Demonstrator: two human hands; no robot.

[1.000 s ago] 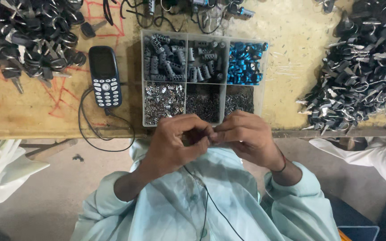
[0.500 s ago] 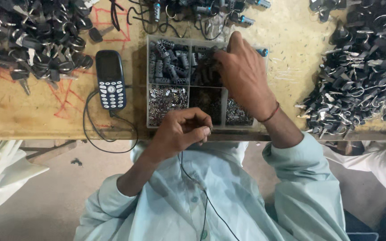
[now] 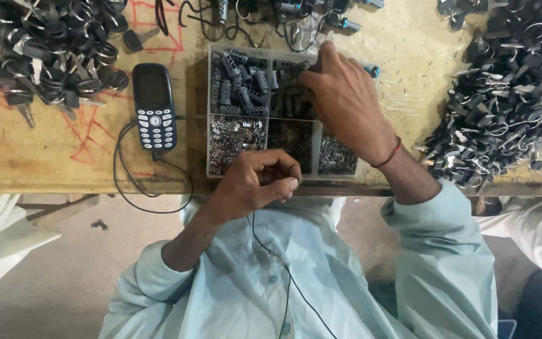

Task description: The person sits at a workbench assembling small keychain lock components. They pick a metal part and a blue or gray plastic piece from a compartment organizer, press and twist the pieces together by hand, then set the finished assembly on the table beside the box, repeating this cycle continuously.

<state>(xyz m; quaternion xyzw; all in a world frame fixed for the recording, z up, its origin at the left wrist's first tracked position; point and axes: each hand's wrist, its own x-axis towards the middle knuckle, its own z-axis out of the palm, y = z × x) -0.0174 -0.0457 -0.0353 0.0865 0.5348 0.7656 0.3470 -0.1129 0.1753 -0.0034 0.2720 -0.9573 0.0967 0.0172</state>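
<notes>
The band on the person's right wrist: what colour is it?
Red, a thin band just behind the right hand; the head view shows it.

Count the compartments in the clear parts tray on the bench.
6 in the parts tray, two rows of three. Back row: grey cylinders at left, dark parts in the middle, the right one mostly hidden by the right hand. Front row: silver bits at left, dark bits in the middle, silver pieces at right.

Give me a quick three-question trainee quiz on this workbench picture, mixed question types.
1. True or false: the right hand reaches into the compartment tray.
2. What lies left of the tray? A) keypad phone B) scissors C) cup
3. Fill in: the left hand pinches a small part near the table's ____ edge.

Key: 1 true. 2 A, the keypad phone. 3 near.
</notes>
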